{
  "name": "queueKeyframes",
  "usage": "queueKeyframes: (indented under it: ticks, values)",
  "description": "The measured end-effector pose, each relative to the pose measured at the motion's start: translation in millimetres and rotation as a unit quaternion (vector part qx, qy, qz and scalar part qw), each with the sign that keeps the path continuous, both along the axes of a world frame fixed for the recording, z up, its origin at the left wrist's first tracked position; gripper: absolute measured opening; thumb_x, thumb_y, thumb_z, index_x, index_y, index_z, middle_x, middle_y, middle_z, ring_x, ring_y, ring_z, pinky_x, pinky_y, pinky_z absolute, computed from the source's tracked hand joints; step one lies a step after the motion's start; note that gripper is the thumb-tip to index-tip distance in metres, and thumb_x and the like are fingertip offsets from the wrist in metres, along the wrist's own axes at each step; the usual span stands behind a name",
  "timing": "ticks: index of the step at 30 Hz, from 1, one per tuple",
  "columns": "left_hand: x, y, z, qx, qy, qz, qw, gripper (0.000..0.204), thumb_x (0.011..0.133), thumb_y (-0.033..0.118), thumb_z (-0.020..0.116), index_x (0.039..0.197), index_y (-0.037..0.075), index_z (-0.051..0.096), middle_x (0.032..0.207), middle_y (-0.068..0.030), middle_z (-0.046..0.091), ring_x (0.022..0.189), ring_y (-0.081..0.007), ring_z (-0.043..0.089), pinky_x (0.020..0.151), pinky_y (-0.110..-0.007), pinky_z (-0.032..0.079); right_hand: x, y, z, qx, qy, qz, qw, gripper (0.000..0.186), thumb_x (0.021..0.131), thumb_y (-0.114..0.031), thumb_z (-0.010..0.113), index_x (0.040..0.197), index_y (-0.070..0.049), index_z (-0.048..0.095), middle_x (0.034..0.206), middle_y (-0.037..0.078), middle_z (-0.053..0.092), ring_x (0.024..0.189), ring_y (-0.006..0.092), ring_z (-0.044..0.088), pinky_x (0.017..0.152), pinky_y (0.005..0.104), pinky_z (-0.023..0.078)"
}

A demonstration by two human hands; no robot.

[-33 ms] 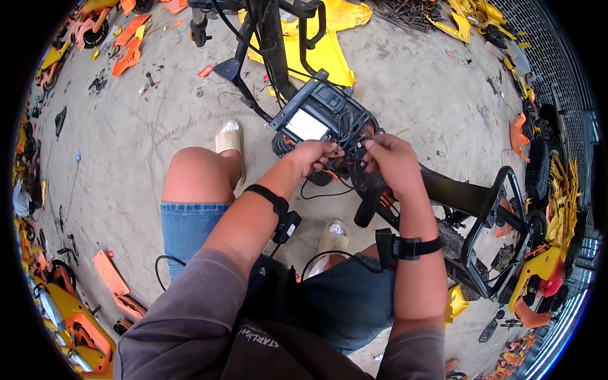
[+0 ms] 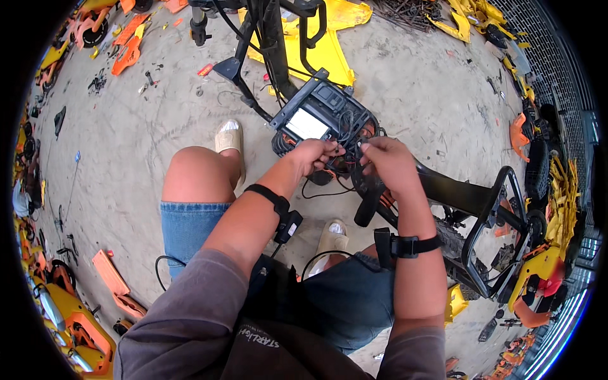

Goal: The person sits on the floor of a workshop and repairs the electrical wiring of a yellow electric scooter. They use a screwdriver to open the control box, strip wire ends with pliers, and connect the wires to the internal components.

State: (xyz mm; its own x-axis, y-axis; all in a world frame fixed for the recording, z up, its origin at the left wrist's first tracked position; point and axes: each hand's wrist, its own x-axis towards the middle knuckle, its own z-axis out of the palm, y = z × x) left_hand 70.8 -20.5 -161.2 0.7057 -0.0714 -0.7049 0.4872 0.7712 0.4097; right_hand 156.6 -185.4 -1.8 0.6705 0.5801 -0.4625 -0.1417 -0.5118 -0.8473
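Note:
A black scooter frame (image 2: 443,183) stands tilted before me, carrying a black housing (image 2: 329,95) with a white panel (image 2: 307,124) and a tangle of dark cables (image 2: 347,126). My left hand (image 2: 316,154) is at the housing's lower edge, its fingers pinched on thin wires. My right hand (image 2: 389,161) is just to its right, thumb and forefinger closed on a small connector among the wires, partly hidden by the fingers. A black grip-like cylinder (image 2: 366,209) hangs below my right hand.
Yellow panels (image 2: 335,50) lie behind the frame, and orange pieces (image 2: 126,54) at the upper left. Piles of yellow and orange scooter parts (image 2: 76,323) ring the concrete floor (image 2: 107,177). A heap of black metal scrap (image 2: 411,12) sits at the back; yellow parts (image 2: 557,209) line the right.
My right hand has shifted very slightly at the wires. My left hand stays in the same place.

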Motion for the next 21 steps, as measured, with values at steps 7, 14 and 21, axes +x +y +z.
queueKeyframes:
  ticks: [7, 14, 21]
  values:
    - [9, 0, 4, -0.059, 0.012, 0.05, 0.997, 0.025, 0.103, 0.024, 0.05, 0.11, 0.005, 0.063, 0.084, 0.0039, 0.062, 0.05, -0.0025, 0.033, 0.039, -0.017, 0.023, -9, 16, -46, -0.105, 0.009, 0.005, 0.994, 0.021, 0.087, -0.016, 0.067, 0.094, 0.003, 0.068, 0.072, 0.008, 0.068, 0.054, 0.0151, 0.063, 0.048, 0.0281, 0.046]
    - [10, -2, 0, -0.051, -0.004, 0.059, 0.997, 0.028, 0.104, 0.024, 0.048, 0.111, 0.004, 0.065, 0.078, 0.0047, 0.057, 0.05, -0.0029, 0.033, 0.04, -0.018, 0.025, -11, 23, -64, -0.133, 0.001, -0.02, 0.991, 0.018, 0.086, -0.015, 0.067, 0.091, 0.002, 0.068, 0.071, 0.007, 0.068, 0.053, 0.0146, 0.062, 0.047, 0.0277, 0.045]
    - [8, -14, 1, -0.018, -0.034, 0.063, 0.997, 0.026, 0.104, 0.024, 0.049, 0.104, 0.004, 0.065, 0.078, 0.0034, 0.058, 0.05, -0.0041, 0.035, 0.04, -0.02, 0.026, -7, 20, -79, -0.166, -0.049, -0.001, 0.985, 0.018, 0.085, -0.017, 0.068, 0.083, 0.001, 0.069, 0.067, 0.008, 0.067, 0.054, 0.0162, 0.065, 0.051, 0.0303, 0.048]
